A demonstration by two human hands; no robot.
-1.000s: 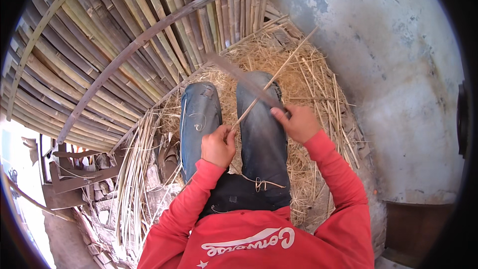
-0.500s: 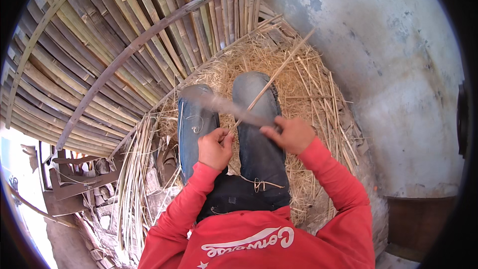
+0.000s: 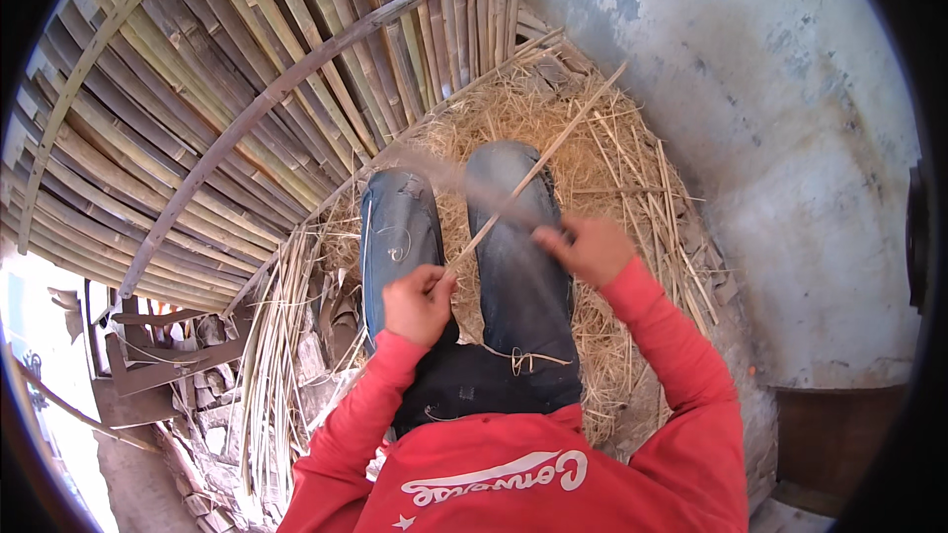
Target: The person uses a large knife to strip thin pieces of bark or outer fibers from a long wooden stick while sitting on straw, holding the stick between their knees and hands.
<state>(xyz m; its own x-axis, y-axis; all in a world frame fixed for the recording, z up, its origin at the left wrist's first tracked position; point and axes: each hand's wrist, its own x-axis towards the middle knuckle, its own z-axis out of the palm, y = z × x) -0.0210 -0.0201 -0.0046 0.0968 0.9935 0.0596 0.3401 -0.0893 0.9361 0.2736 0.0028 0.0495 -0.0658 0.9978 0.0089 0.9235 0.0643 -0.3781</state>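
Observation:
My left hand [image 3: 415, 306] is closed in a pinch on the near end of a thin bamboo strip [image 3: 565, 146]. From there the strip slants away over my right knee to the far right. My right hand [image 3: 595, 251] is wrapped round the grip of a long, broad knife [image 3: 459, 181], and the grip is mostly hidden by the fingers. Motion smears the blade, which points left across the strip above my knees; whether it touches the strip I cannot tell. Curly shavings [image 3: 521, 360] lie on my lap and left thigh.
Straw-like shavings [image 3: 494, 111] cover the ground round my legs. Long split strips [image 3: 265, 360] lie at the left, and more strips [image 3: 681, 247] at the right. A bamboo slat panel [image 3: 247, 89] leans at the upper left. A plastered wall [image 3: 770, 168] stands at the right.
My right hand has shifted slightly up and to the right with the knife, and the blade is more blurred. My left hand has moved a little left and down, still pinching the bamboo strip.

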